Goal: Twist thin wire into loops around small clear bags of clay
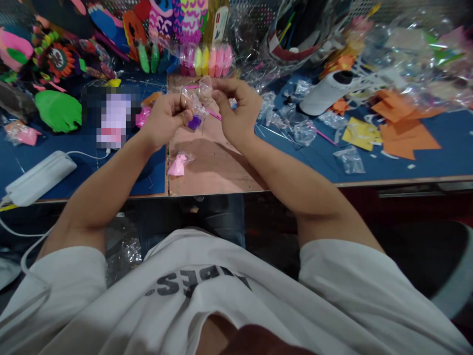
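The left hand (166, 119) and right hand (240, 111) are pinching a clear plastic packet (200, 100) above the counter (214, 172), its long axis slanting, its purple end (194, 123) pointing toward the near edge.

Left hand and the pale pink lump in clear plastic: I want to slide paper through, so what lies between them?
Between the left hand and the pale pink lump, the head view shows bare brown wooden board.

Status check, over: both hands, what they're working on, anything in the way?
Left hand pinching clear crinkled plastic wrapper. Right hand close against it, grip unclear. Small pink lump on brown flat board, apart from both hands.
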The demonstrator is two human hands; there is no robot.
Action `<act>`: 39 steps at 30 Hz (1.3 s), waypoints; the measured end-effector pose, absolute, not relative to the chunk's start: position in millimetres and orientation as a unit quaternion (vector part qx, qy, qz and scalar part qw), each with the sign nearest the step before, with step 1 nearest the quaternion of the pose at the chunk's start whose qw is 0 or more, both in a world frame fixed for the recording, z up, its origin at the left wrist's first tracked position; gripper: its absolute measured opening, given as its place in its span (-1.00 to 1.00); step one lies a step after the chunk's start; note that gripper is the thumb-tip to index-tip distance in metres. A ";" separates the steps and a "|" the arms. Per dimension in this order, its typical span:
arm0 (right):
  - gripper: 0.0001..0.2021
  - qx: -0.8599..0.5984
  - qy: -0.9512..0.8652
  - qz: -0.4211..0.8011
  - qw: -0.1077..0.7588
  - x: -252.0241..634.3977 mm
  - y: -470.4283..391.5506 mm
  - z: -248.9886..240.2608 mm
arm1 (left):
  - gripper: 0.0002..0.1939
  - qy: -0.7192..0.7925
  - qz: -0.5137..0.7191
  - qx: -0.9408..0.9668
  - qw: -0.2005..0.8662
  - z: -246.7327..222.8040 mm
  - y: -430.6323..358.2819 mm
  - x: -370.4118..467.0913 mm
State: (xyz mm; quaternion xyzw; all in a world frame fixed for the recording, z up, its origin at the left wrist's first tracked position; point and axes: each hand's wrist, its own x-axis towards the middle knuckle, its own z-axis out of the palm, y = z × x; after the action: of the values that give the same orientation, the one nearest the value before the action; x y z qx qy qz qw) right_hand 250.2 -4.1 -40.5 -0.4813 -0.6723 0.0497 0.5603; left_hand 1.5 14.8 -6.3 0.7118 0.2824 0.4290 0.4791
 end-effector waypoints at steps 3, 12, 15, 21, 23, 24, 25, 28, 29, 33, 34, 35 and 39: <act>-0.49 -0.469 -0.680 0.048 0.561 248.0 -3.8 -41.3 | -0.38 0.270 0.428 0.718 0.478 -2.9 13.1 2.8; -0.56 -0.429 -0.709 0.060 0.557 239.9 1.9 -50.5 | -0.39 0.283 0.432 0.712 0.476 -3.4 8.7 9.0; -0.59 -0.410 -0.698 0.084 0.581 238.2 3.0 -55.0 | -0.39 0.284 0.440 0.709 0.473 -5.8 8.9 9.4; -0.55 -0.438 -0.662 0.085 0.602 235.0 8.4 -62.2 | -0.41 0.293 0.453 0.714 0.446 -7.2 10.3 9.2; -0.49 -0.453 -0.660 0.079 0.594 233.0 7.9 -62.9 | -0.41 0.295 0.456 0.717 0.436 -6.8 9.0 10.1; -0.45 -0.458 -0.661 0.076 0.589 231.7 6.9 -62.7 | -0.41 0.295 0.459 0.718 0.433 -6.5 7.9 10.8; -0.42 -0.463 -0.661 0.075 0.585 230.2 5.5 -62.3 | -0.41 0.294 0.461 0.717 0.433 -6.3 6.7 11.7; -0.36 -0.484 -0.649 0.080 0.581 225.4 1.3 -60.7 | -0.39 0.286 0.466 0.713 0.440 -7.1 3.7 15.1; -0.33 -0.490 -0.641 0.084 0.585 224.1 0.7 -60.5 | -0.39 0.284 0.468 0.712 0.441 -8.1 3.4 16.4; -0.28 -0.479 -0.655 0.092 0.577 222.8 5.4 -63.2 | -0.36 0.288 0.477 0.708 0.433 -14.8 6.2 20.3; -0.31 -0.467 -0.672 0.095 0.567 223.3 7.5 -64.2 | -0.36 0.290 0.478 0.708 0.431 -16.3 7.0 20.7; -0.32 -0.456 -0.687 0.098 0.557 224.0 9.6 -65.0 | -0.37 0.292 0.478 0.708 0.429 -17.6 7.5 20.9; -0.22 -0.453 -0.698 0.134 0.539 225.3 14.2 -64.8 | -0.41 0.294 0.480 0.709 0.424 -19.1 6.0 20.2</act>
State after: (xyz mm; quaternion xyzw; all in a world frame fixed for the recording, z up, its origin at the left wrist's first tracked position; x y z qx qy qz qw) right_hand 225.3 14.2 -64.8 -0.4525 -0.6977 0.1341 0.5389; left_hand 20.2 6.0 -19.1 0.7091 0.2942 0.4803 0.4241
